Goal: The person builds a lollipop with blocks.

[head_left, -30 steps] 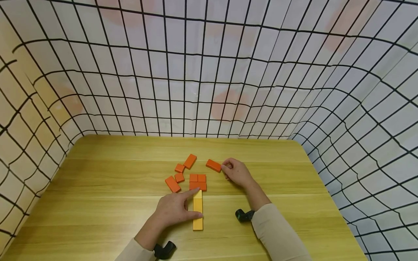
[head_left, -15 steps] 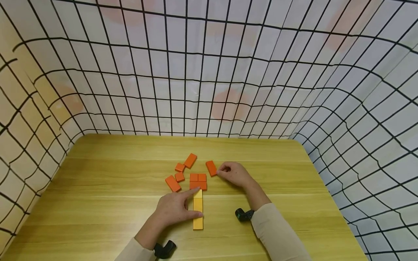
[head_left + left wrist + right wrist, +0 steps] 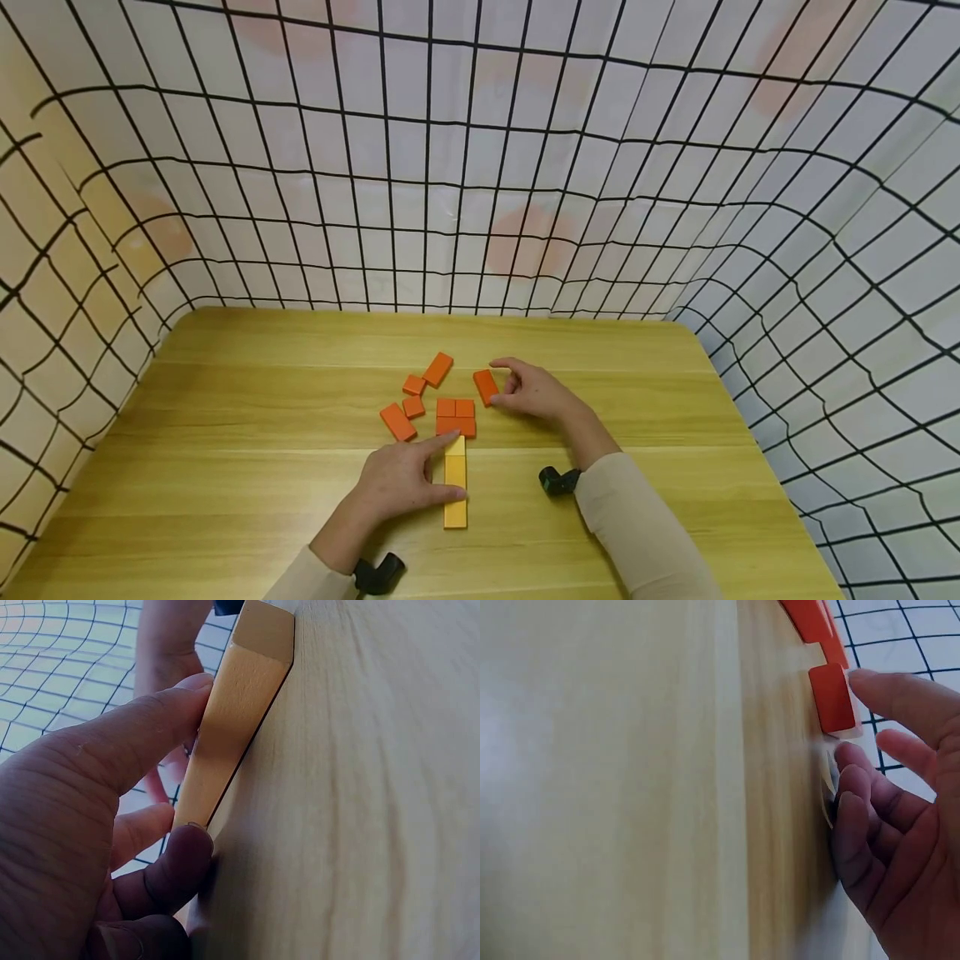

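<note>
A strip of yellow blocks (image 3: 455,473) lies lengthwise on the wooden table, its far end meeting a cluster of orange blocks (image 3: 455,408). Along the strip rests my left hand (image 3: 397,479), thumb on a yellow block and index finger reaching to the cluster's near edge. The left wrist view shows the thumb against the yellow side (image 3: 225,705), other fingers loosely bent. My right hand (image 3: 540,392) is beside a loose, tilted orange block (image 3: 484,387). Its thumb is at the block's near end; the index finger stretches out near the far end, not pinching it.
Left of the cluster lie two small orange blocks, one nearer (image 3: 413,407) and one farther (image 3: 414,384), plus two longer ones (image 3: 397,422). Black wire mesh (image 3: 450,208) with pale sheeting encloses the table's back and sides. Black wrist devices (image 3: 379,574) sit at both cuffs.
The loose orange block has swung from lying crosswise to pointing more away from me. My right hand moved slightly left, and its index finger has lifted and straightened. My left hand stayed put.
</note>
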`<action>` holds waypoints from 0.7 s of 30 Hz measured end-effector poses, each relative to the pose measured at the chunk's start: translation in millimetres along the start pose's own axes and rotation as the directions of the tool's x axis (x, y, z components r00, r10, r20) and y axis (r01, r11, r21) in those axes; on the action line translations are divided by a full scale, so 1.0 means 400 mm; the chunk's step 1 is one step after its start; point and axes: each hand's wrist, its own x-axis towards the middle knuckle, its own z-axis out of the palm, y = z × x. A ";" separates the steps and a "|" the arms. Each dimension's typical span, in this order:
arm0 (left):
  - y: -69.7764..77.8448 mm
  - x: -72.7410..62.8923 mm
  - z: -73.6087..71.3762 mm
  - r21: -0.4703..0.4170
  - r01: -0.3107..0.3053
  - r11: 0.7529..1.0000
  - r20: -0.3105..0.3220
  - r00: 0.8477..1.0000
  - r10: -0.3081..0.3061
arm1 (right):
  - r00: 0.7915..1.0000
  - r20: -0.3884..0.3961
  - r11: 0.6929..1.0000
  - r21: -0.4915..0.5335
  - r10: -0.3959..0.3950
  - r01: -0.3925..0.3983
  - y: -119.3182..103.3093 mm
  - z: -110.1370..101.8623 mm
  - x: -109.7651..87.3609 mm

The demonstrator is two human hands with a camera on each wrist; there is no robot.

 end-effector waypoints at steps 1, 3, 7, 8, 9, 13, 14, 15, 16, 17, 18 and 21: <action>0.000 0.000 0.000 -0.001 0.001 1.000 0.002 1.000 -0.001 | 1.000 0.010 1.000 -0.007 -0.005 0.005 -0.001 -0.001 0.001; 0.001 0.001 -0.001 0.001 0.002 1.000 0.005 1.000 -0.002 | 1.000 0.025 1.000 -0.015 -0.008 0.009 0.000 -0.001 0.005; 0.001 0.002 0.000 0.006 0.001 1.000 0.007 1.000 -0.001 | 0.999 0.051 1.000 -0.014 -0.006 0.006 0.004 -0.005 0.012; 0.002 0.002 0.000 0.007 0.001 1.000 0.006 1.000 -0.001 | 0.998 0.057 1.000 -0.009 -0.004 0.004 0.005 -0.005 0.014; 0.002 0.002 -0.001 0.006 0.004 1.000 0.008 1.000 -0.004 | 0.998 0.065 1.000 -0.008 0.000 0.001 0.006 -0.006 0.016; 0.004 0.002 -0.002 0.001 0.006 1.000 0.011 1.000 -0.006 | 0.996 0.088 1.000 0.006 0.007 -0.008 0.004 -0.008 0.021; 0.004 0.002 -0.002 0.000 0.007 1.000 0.013 1.000 -0.007 | 0.996 0.094 1.000 0.006 0.011 -0.012 0.003 -0.009 0.021; 0.005 0.002 -0.002 -0.001 0.007 1.000 0.014 1.000 -0.007 | 0.995 0.098 1.000 0.007 0.013 -0.014 0.001 -0.009 0.021; 0.005 0.002 -0.002 -0.001 0.008 1.000 0.016 1.000 -0.008 | 0.995 0.100 1.000 0.008 0.014 -0.015 0.000 -0.009 0.021; 0.005 0.002 -0.002 -0.002 0.008 1.000 0.016 1.000 -0.008 | 0.995 0.102 1.000 0.011 0.018 -0.019 -0.002 -0.010 0.021; 0.005 0.002 -0.002 -0.003 0.009 1.000 0.017 1.000 -0.009 | 0.994 0.104 1.000 0.012 0.024 -0.025 -0.004 -0.010 0.020; 0.004 0.001 -0.002 -0.003 0.009 1.000 0.015 1.000 -0.009 | 0.994 0.104 0.999 0.014 0.036 -0.037 -0.005 -0.008 0.021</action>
